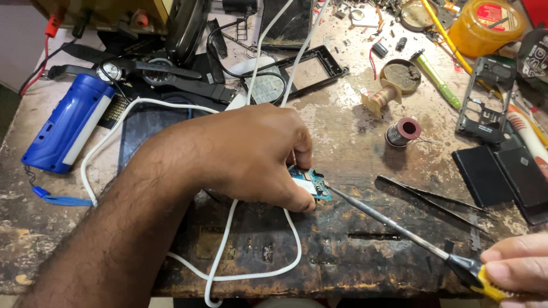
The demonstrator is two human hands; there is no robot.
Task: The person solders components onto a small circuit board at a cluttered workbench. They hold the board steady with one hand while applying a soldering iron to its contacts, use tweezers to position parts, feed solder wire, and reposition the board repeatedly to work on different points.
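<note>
We see the left hand [251,157] at frame centre, fingers curled down and pinching a small blue circuit board [311,183] against the bench [354,245]; thumb and forefinger press its near and far edges. The board sits just at 4 o'clock of the hand, flat on the scorched wood. The right hand [516,268] enters at 4 o'clock of the frame, fingers pressed together around the yellow-and-black handle of a soldering iron [399,231]. Its long metal tip runs toward 10 o'clock and touches the board's right edge. A white cable [228,251] loops under the left hand. Tweezers [428,199] lie at 2 o'clock of the iron shaft. A solder spool [403,132] sits at 1 o'clock of the board, a blue torch [68,122] at 9 o'clock of the left hand.
</note>
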